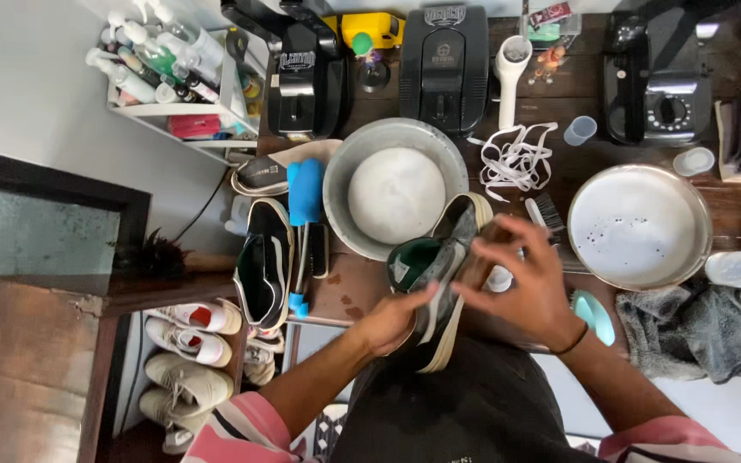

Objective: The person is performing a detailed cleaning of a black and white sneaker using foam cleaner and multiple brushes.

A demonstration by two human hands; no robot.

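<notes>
Over the table, both hands' fingers grasping dark sneaker (439,274), basin (394,190) seemingly foam-filled

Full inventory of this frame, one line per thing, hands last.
held shoe: 1, dark green, pale sole, centre, in both hands
second shoe: 1, black-green, left on bench
left basin: 1, metal, foamy water, centre
right basin: 1, metal, foamy water, right
laces: a bunch, white, between basins
blue brush: 1, left of left basin
grey cloth: 1, lower right
black machines: 3, back row
spray bottles: several, shelf upper left
pale shoes: several, rack lower left
left hand: under held shoe
right hand: on held shoe's upper
</notes>
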